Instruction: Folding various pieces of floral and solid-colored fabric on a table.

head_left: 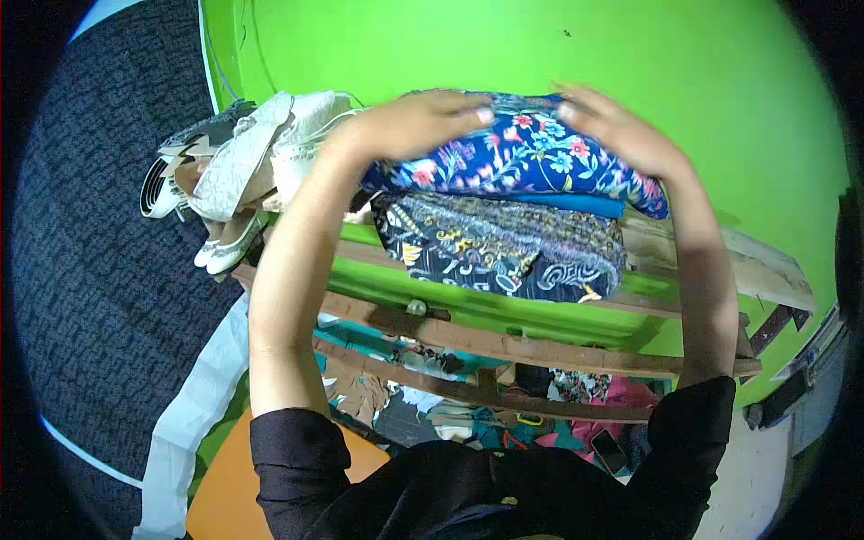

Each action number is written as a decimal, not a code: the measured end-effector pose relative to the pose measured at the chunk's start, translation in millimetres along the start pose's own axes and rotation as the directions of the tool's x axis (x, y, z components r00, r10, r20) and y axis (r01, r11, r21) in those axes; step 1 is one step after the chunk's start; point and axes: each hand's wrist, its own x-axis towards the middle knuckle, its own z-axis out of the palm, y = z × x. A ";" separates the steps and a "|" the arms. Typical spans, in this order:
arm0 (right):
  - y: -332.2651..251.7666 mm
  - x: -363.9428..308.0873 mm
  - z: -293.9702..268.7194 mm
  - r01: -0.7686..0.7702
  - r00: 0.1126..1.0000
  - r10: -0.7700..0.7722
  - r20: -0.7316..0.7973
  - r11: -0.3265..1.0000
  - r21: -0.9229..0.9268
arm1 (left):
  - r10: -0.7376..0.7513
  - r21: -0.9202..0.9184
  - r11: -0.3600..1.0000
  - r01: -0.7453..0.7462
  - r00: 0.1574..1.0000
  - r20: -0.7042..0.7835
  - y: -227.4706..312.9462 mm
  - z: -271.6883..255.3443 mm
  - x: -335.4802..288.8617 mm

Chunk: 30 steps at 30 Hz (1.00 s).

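A folded blue cloth with a floral print [531, 160] lies on top of a pile on a wooden rack against the wall. My left hand [421, 124] rests on its upper left part, fingers stretched out flat. At the upper right of the same cloth, my right hand [625, 137] lies over the edge with extended, slightly blurred fingers. Beneath it shows the edge of a plain blue cloth [576, 206]. Under that, a black patterned fabric [504, 254] with grey and yellow figures hangs over the rack's front.
Cream cloth [236, 175] and a pair of pale shoes [232, 245] are left of the pile. Wooden rails [432, 333] run across below it. Lower down lie many fabric scraps [360, 396] and a dark phone [609, 452]. An orange surface [229, 486] stands at lower left.
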 end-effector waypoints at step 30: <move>-194.0 -137.4 353.1 0.325 0.945 -0.155 -0.289 0.322 0.889 | -0.852 -0.461 0.312 0.830 0.031 -0.522 185.9 199.8 -404.8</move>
